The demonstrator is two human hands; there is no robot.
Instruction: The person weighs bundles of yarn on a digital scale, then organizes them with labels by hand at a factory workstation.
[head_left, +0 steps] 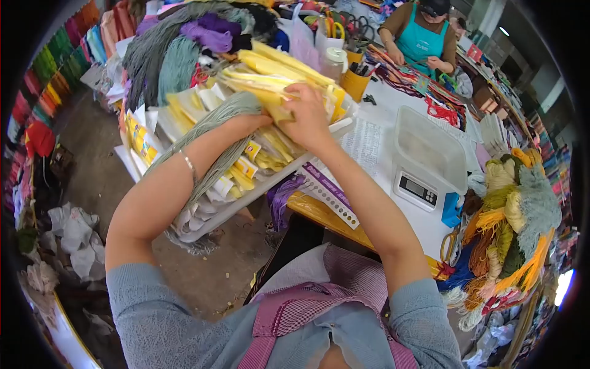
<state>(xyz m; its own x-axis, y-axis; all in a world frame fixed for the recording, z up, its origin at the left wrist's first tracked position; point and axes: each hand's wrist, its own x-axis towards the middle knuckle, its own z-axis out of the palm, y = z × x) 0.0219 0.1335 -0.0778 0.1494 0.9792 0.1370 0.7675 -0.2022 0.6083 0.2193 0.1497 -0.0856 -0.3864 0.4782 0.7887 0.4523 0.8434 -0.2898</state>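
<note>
A white plastic tray (212,222) holds several yellow and clear packets (261,63) packed upright in rows. My right hand (306,120) reaches over the back rows, fingers bent over a yellow packet (278,98) and thumb on its near side. My left hand (251,123) is pushed in among the packets beside it, its fingers hidden. A grey-green skein of yarn (218,120) hangs over my left wrist and forearm, lying across the packets.
Grey and purple yarn (172,58) is heaped behind the tray. To the right are a kitchen scale with a clear tub (430,150), scissors (450,244), a punched purple card (332,194) and coloured skeins (507,215). A person in a teal apron (422,40) handles threads across the table.
</note>
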